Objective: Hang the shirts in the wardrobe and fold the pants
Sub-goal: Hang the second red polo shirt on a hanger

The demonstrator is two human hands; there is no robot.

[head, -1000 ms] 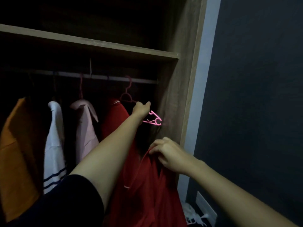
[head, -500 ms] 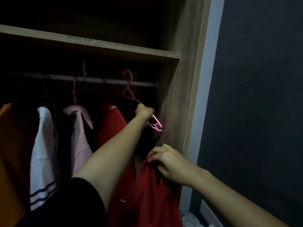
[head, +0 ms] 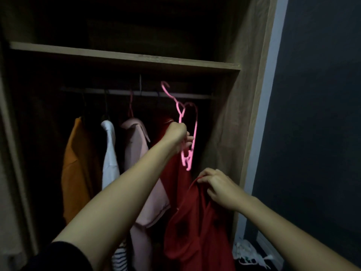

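The left grip (head: 176,134) is clamped round a pink hanger (head: 184,160), holding it tilted inside the wardrobe (head: 230,133), its hook up by the rod (head: 195,96); blur hides whether the two touch. The right grip (head: 218,187) pinches the collar of a red shirt (head: 195,231), which dangles just below the hanger. On the rod hang an orange shirt (head: 78,169), a white shirt (head: 110,163) and a pink shirt (head: 136,149).

In dim light, a dark wall (head: 316,114) adjoins the wooden wardrobe (head: 224,124) on the right.
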